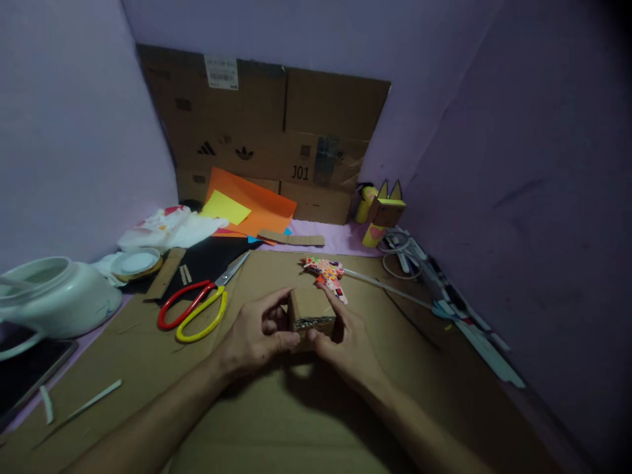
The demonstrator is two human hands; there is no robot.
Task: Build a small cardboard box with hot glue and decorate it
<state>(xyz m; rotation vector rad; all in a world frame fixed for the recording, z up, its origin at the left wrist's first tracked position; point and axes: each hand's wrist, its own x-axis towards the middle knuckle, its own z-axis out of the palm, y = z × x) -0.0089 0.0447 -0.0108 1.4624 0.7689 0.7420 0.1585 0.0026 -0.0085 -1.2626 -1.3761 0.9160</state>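
Note:
Between my two hands is a small cardboard box (312,304) with a layered, corrugated edge facing me. My left hand (257,332) grips its left side, the thumb at the lower front corner. On the right side, my right hand (348,332) holds it with the thumb in front and the index finger along the top. Just beyond the box lies a floral-patterned hot glue gun (326,270) with a glue stick and cord trailing right. Scissors (202,308) with one red and one yellow handle rest left of my left hand, blades pointing away.
A cardboard sheet (276,408) covers the work surface. At left stand a white teapot (74,299) and a lid (135,262). Orange paper (251,201) and a cardboard strip (291,238) lie at the back. A cardboard animal figure (388,214) stands back right.

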